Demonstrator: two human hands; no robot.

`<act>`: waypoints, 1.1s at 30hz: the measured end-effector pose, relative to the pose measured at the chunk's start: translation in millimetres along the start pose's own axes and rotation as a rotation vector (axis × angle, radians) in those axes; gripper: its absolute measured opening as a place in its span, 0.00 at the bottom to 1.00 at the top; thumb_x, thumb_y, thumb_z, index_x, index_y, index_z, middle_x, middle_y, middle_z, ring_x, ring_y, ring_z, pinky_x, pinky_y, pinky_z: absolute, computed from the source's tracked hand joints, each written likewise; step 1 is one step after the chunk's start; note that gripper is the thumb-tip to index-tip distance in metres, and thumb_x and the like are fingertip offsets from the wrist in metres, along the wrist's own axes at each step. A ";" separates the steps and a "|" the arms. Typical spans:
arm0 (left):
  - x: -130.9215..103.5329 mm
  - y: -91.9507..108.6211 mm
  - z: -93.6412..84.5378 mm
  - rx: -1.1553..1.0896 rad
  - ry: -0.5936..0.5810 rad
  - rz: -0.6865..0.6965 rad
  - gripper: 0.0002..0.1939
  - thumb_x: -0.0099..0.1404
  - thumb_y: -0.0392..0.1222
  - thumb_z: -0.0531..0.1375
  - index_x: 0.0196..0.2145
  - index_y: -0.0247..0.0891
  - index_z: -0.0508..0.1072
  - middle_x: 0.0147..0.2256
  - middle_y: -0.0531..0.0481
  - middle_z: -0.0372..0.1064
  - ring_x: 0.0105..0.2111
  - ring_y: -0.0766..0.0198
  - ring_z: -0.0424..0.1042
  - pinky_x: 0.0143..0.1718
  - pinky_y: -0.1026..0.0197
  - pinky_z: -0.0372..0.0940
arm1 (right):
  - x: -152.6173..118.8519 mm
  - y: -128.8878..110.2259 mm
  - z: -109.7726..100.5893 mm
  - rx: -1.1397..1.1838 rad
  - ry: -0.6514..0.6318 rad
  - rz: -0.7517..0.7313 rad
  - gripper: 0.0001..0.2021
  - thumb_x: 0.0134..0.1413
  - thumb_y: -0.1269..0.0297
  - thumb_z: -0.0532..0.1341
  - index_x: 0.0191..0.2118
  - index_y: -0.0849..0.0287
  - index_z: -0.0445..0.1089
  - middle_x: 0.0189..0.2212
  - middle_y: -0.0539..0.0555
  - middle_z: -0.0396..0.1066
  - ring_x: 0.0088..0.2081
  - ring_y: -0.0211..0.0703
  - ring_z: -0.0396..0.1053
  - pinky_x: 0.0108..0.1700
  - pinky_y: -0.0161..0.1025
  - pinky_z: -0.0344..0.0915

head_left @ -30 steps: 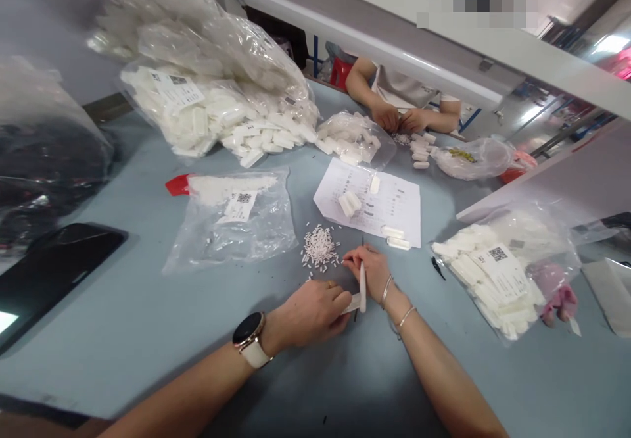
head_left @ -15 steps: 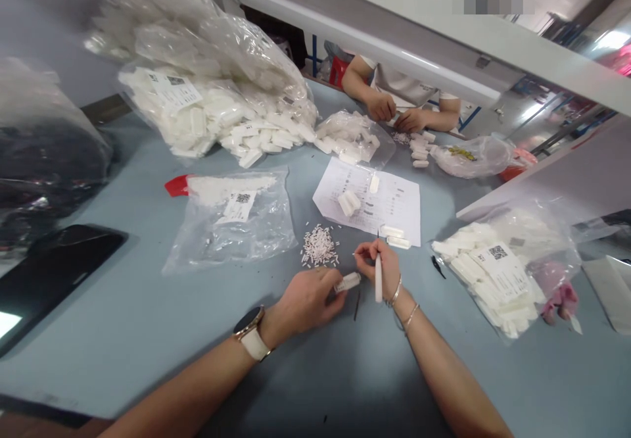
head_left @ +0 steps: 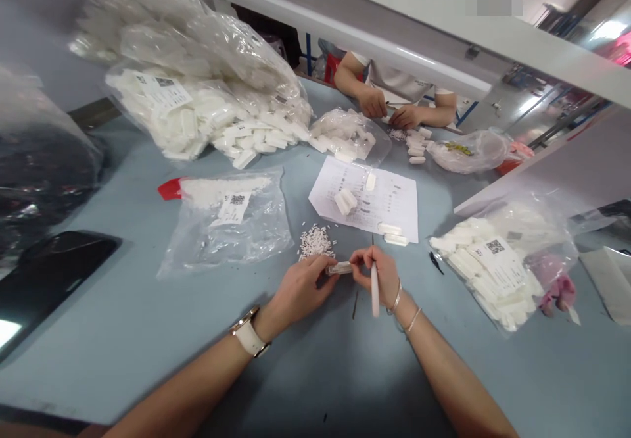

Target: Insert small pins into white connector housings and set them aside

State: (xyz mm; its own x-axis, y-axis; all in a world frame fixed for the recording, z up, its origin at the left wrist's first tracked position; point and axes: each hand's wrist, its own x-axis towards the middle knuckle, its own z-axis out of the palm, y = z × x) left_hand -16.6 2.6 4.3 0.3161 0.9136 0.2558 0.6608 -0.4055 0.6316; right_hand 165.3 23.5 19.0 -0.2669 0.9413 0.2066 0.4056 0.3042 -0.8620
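Observation:
My left hand [head_left: 306,288] is closed on the left end of a small white plastic case [head_left: 340,267]. At the case's right end are the fingertips of my right hand [head_left: 378,270], which is closed around a white-handled tool [head_left: 375,290] with a thin dark tip pointing away from me. Whether those fingertips also pinch a small piece is too small to tell. Just behind my left hand lies a pile of tiny white pieces [head_left: 316,242]. Farther back, a printed sheet [head_left: 325,185] bears several white cases, two of them [head_left: 394,239] near its front right edge.
A clear bag with a label [head_left: 231,221] lies left; large bags of white parts [head_left: 197,109] stand behind it. Another bag of white parts [head_left: 497,273] is at right. A black tablet-like object [head_left: 59,280] lies far left. Across the table, another person's hands [head_left: 389,109] work.
My right hand has come to the right end of the white case, and the case now lies more level. The tool has tilted slightly. The whole view has shifted a little.

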 end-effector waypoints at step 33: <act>-0.6 -0.7 2.0 0.006 -0.017 -0.068 0.07 0.63 0.43 0.54 0.34 0.37 0.69 0.24 0.53 0.67 0.23 0.65 0.65 0.24 0.64 0.57 | -6.9 13.8 6.5 -0.281 0.024 -0.362 0.10 0.55 0.73 0.53 0.25 0.54 0.61 0.31 0.50 0.76 0.32 0.41 0.70 0.35 0.39 0.69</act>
State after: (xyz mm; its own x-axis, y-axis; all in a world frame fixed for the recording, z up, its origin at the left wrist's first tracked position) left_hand -15.9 2.3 2.2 0.2819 0.9384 0.2001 0.6852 -0.3428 0.6426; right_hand 167.0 20.3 2.6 -0.4167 0.7690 0.4848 0.5122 0.6392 -0.5736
